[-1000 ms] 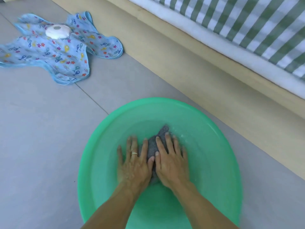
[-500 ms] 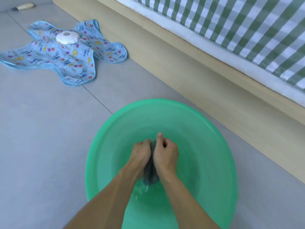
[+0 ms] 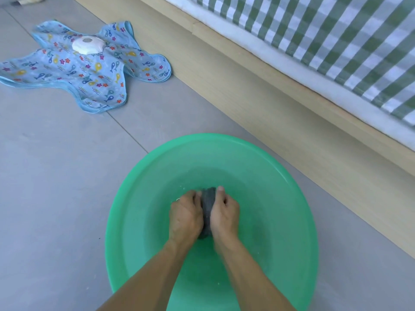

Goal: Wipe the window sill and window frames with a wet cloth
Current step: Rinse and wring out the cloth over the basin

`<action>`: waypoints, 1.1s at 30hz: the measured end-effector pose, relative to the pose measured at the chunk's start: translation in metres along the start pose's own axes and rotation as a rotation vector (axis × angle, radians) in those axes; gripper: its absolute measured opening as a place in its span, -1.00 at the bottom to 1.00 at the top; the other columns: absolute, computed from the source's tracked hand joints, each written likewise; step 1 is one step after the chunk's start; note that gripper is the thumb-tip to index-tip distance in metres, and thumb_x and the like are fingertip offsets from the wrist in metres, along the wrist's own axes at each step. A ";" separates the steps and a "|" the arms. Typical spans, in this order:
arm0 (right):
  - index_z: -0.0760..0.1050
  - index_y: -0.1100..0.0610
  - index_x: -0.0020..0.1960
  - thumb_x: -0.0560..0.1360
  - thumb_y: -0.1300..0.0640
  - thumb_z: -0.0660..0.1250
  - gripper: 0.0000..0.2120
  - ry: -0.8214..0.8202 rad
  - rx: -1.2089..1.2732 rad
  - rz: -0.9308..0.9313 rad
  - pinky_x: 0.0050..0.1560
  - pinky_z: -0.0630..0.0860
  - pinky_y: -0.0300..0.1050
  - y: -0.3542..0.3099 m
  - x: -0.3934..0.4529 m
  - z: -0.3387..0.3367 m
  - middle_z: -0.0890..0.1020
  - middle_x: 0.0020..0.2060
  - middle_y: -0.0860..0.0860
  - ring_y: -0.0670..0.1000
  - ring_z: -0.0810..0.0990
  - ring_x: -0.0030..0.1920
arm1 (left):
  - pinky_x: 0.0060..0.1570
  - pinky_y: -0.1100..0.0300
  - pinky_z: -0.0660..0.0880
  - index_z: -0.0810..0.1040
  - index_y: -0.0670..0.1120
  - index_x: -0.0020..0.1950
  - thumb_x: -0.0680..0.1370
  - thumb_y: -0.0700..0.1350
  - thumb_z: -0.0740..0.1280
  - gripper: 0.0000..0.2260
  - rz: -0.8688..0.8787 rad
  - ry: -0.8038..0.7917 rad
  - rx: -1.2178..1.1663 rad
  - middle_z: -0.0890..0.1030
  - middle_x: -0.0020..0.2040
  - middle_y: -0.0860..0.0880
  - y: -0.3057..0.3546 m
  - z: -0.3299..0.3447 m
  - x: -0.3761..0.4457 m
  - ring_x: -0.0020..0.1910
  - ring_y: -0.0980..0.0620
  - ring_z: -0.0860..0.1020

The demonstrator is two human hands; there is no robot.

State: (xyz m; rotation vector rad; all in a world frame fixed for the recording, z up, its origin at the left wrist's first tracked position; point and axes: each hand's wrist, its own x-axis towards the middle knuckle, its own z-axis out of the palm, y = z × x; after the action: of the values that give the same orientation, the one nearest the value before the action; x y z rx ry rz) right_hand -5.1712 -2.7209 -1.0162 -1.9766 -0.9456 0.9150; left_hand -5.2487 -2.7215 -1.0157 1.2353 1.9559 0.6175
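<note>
A round green plastic basin [image 3: 134, 198] with water stands on the grey tiled floor in front of me. In its middle a dark grey cloth [image 3: 207, 203] is bunched into a wad. My left hand [image 3: 185, 215] grips the wad from the left and my right hand [image 3: 224, 214] grips it from the right, fingers curled round it, knuckles up. Only a strip of cloth shows between the hands; its lower end is under water. No window sill or window frame is in view.
A blue star-shaped fabric mat [image 3: 85, 75] with fish print lies on the floor at the far left, a white round object [image 3: 88, 44] on it. A light wooden bed base [image 3: 269, 104] runs diagonally on the right under a green-and-white checked cover [image 3: 336, 30].
One second ago both hands pressed flat on the spread cloth. They have since curled and gathered it into a wad, which they still squeeze between them.
</note>
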 end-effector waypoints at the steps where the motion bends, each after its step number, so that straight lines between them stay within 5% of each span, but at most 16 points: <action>1: 0.38 0.10 -0.40 0.62 -0.03 0.22 -0.55 0.001 0.045 0.000 -0.26 0.26 -0.06 -0.008 -0.002 0.001 0.52 -0.38 0.12 0.09 0.46 -0.28 | -0.24 0.06 0.39 0.53 -0.17 -0.21 0.67 0.01 0.16 -0.63 -0.111 -0.040 -0.157 0.63 -0.15 -0.26 0.006 -0.002 0.002 -0.09 -0.26 0.62; 3: 0.32 0.11 -0.45 0.59 -0.11 0.25 -0.50 0.033 -0.045 -0.054 -0.26 0.20 -0.06 -0.015 -0.002 -0.001 0.56 -0.37 0.18 0.14 0.46 -0.29 | -0.16 0.04 0.49 0.57 -0.21 -0.18 0.68 0.09 0.10 -0.53 -0.250 -0.169 -0.303 0.65 -0.10 -0.30 0.021 -0.007 0.000 -0.07 -0.23 0.64; 6: 0.52 0.22 -0.32 0.60 -0.16 0.18 -0.47 0.128 -0.320 -0.101 -0.20 0.31 0.04 -0.014 0.018 -0.015 0.65 -0.17 0.27 0.26 0.58 -0.12 | -0.11 0.13 0.39 0.61 -0.24 -0.07 0.67 0.11 0.10 -0.51 -0.255 -0.245 -0.243 0.64 0.02 -0.29 0.034 -0.013 -0.010 0.04 -0.17 0.61; 8: 0.56 0.20 -0.12 0.62 -0.12 0.15 -0.57 0.161 -0.515 -0.214 -0.17 0.35 0.05 -0.006 0.031 -0.019 0.64 -0.07 0.23 0.26 0.56 -0.02 | -0.16 0.11 0.34 0.55 -0.15 -0.19 0.65 0.15 0.11 -0.54 -0.099 -0.181 -0.003 0.62 0.00 -0.28 0.027 -0.013 -0.017 0.02 -0.21 0.59; 11: 0.57 0.04 0.14 0.60 -0.03 0.22 -0.76 0.144 -0.575 -0.268 -0.09 0.39 0.07 0.010 0.017 -0.011 0.57 0.08 0.14 0.23 0.48 0.05 | -0.04 0.02 0.45 0.39 -0.02 0.24 0.65 0.15 0.11 -0.69 0.197 -0.094 0.560 0.41 0.27 -0.16 0.009 -0.011 -0.017 0.16 -0.17 0.51; 13: 0.58 0.01 0.15 0.57 -0.01 0.21 -0.75 0.088 -0.562 -0.229 -0.16 0.46 0.07 0.024 0.002 -0.008 0.56 0.05 0.14 0.23 0.51 -0.02 | -0.02 0.05 0.48 0.27 0.04 0.35 0.65 0.10 0.14 -0.70 0.237 -0.132 0.685 0.29 0.34 -0.12 0.000 -0.009 -0.011 0.19 -0.13 0.48; 17: 0.51 0.19 0.05 0.66 0.02 0.08 -0.69 -0.085 -0.436 -0.174 -0.13 0.44 0.08 0.008 -0.002 -0.005 0.62 -0.02 0.23 0.28 0.59 -0.03 | -0.11 0.02 0.44 0.41 -0.06 0.18 0.65 -0.01 0.18 -0.83 0.181 -0.003 0.323 0.51 0.11 -0.16 -0.007 -0.004 -0.003 0.00 -0.23 0.58; 21: 0.46 0.18 -0.33 0.63 0.00 0.17 -0.58 -0.109 -0.039 0.010 -0.21 0.27 -0.05 -0.027 -0.007 0.006 0.60 -0.25 0.21 0.14 0.52 -0.19 | -0.15 0.03 0.48 0.53 -0.20 -0.06 0.66 0.06 0.12 -0.63 -0.239 -0.049 -0.306 0.64 -0.08 -0.26 0.012 -0.012 0.004 -0.06 -0.27 0.62; 26: 0.57 0.23 -0.07 0.65 -0.02 0.07 -0.59 -0.080 -0.523 -0.175 -0.02 0.42 0.05 -0.016 0.019 -0.015 0.63 0.01 0.24 0.28 0.57 0.04 | -0.18 0.12 0.36 0.54 -0.16 -0.22 0.66 0.02 0.15 -0.62 -0.194 -0.210 -0.147 0.57 -0.20 -0.17 0.021 -0.021 -0.009 -0.12 -0.17 0.57; 28: 0.57 0.12 0.08 0.65 -0.06 0.06 -0.63 -0.155 -0.863 -0.399 0.10 0.39 0.06 -0.017 0.026 -0.025 0.54 0.16 0.19 0.25 0.47 0.17 | -0.13 0.08 0.39 0.51 -0.12 -0.13 0.64 0.08 0.19 -0.69 -0.023 -0.103 0.149 0.56 -0.06 -0.19 0.011 -0.023 -0.009 0.01 -0.22 0.57; 30: 0.43 -0.02 0.34 0.61 -0.07 0.10 -0.65 -0.241 -1.083 -0.581 0.31 0.24 0.15 -0.020 0.028 -0.035 0.30 0.41 0.15 0.25 0.22 0.40 | 0.00 0.01 0.46 0.45 -0.08 0.17 0.61 0.10 0.23 -0.71 0.141 -0.084 0.520 0.45 0.19 -0.13 0.005 -0.028 -0.008 0.18 -0.17 0.50; 33: 0.23 -0.02 0.50 0.44 -0.03 0.26 -0.37 -0.501 -1.214 -0.687 0.48 -0.12 0.30 -0.019 0.024 -0.053 0.01 0.57 0.10 0.21 -0.15 0.55 | 0.05 -0.01 0.49 0.37 -0.06 0.29 0.60 0.11 0.25 -0.65 0.242 -0.102 0.647 0.37 0.26 -0.08 0.003 -0.032 -0.004 0.28 -0.10 0.39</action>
State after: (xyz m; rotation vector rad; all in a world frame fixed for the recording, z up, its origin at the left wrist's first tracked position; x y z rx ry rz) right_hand -5.1218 -2.7087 -0.9826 -1.9779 -2.7211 0.4044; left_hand -5.2712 -2.7243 -0.9925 1.8707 1.9995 0.0108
